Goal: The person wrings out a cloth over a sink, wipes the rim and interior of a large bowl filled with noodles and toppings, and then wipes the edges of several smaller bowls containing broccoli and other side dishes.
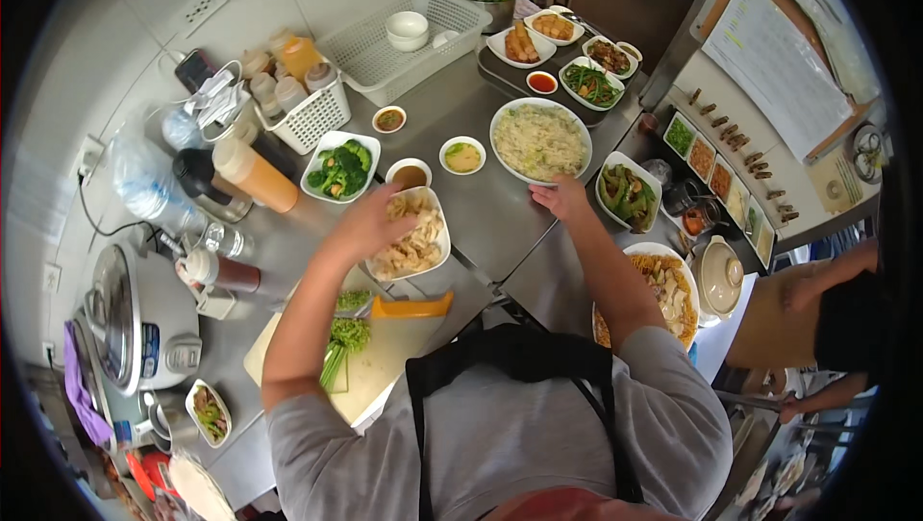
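Note:
My left hand (371, 224) is over the left side of a white square dish (445, 236) of pale, battered-looking food pieces (418, 251). Its thumb lies across the food, and whether the fingers grip the rim is hidden. Close behind that dish stands a small cup of brown sauce (409, 175). My right hand (561, 198) holds the near rim of a white oval plate (496, 150) of fried rice (541, 139), thumb at the edge and fingers below. A small bowl of yellowish sauce (462, 156) sits between the two dishes. Broccoli (342, 170) fills another white dish to the left.
Below my left forearm, an orange-handled knife (411, 306) and leafy greens (346, 344) lie on a cutting board (375, 369). A dark tray (497, 74) carries several dishes at the back. Noodles (660, 290) and a lidded clay pot (717, 277) stand right, near another person's arm (829, 276).

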Action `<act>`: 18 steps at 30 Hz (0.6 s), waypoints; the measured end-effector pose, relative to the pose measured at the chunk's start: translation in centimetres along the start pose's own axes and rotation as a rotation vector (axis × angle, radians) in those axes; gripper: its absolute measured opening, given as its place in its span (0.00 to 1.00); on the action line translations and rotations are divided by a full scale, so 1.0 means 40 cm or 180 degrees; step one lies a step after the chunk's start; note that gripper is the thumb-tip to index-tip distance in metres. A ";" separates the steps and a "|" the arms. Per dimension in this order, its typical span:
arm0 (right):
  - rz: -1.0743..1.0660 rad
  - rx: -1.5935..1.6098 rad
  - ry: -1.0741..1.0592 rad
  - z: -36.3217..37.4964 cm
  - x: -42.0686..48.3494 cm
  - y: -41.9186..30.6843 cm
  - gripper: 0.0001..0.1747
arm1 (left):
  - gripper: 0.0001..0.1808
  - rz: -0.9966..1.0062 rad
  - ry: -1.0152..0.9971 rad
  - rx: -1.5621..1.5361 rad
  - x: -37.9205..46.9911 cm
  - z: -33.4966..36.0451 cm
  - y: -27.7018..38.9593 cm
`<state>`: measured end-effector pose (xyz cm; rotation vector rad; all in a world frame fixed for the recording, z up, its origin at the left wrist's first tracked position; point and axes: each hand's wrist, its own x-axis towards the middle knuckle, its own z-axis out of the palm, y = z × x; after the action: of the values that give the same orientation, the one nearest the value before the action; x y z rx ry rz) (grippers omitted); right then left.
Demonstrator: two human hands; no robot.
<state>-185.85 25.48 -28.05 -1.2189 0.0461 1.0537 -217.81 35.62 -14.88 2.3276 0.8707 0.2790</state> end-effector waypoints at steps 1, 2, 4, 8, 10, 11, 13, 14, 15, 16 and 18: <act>0.0271 -0.0054 -0.0230 -0.016 0.018 -0.007 0.22 | 0.35 -0.0009 -0.0109 0.0281 0.084 0.024 0.011; 0.0543 -0.0101 -0.0458 -0.031 0.031 -0.013 0.22 | 0.38 -0.0013 -0.0219 0.0564 0.159 0.054 0.021; 0.0744 -0.0228 -0.0526 -0.038 0.038 -0.017 0.23 | 0.44 -0.0066 -0.0277 0.1141 0.276 0.144 0.000; 0.1064 -0.1225 -0.0449 -0.025 -0.011 -0.039 0.24 | 0.50 -0.0254 -0.0499 0.1749 0.384 0.248 -0.011; 0.1119 -0.1450 -0.0326 -0.043 -0.028 -0.081 0.23 | 0.49 -0.0214 -0.0704 0.1910 0.411 0.258 -0.011; 0.1188 -0.1725 -0.0280 -0.047 -0.032 -0.099 0.22 | 0.49 -0.0247 -0.0859 0.2075 0.421 0.258 -0.017; 0.1362 -0.2054 -0.0508 -0.048 -0.044 -0.114 0.21 | 0.48 -0.0218 -0.0954 0.2043 0.448 0.251 -0.021; 0.1541 -0.1903 -0.0998 -0.041 -0.046 -0.097 0.20 | 0.47 -0.0250 -0.0986 0.2091 0.455 0.247 -0.028; 0.1689 -0.1749 -0.1486 -0.031 -0.043 -0.086 0.19 | 0.47 -0.0273 -0.0997 0.2135 0.464 0.242 -0.028; 0.1633 -0.1226 -0.1795 -0.031 -0.036 -0.052 0.18 | 0.46 -0.0278 -0.0957 0.2099 0.474 0.239 -0.026; 0.1249 -0.0164 -0.1425 0.002 -0.023 0.032 0.13 | 0.47 -0.0319 -0.0904 0.2066 0.496 0.240 -0.030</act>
<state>-187.25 24.92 -28.46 -1.0154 -0.0931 1.6618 -199.58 44.58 -23.54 2.7936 1.0339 -0.4343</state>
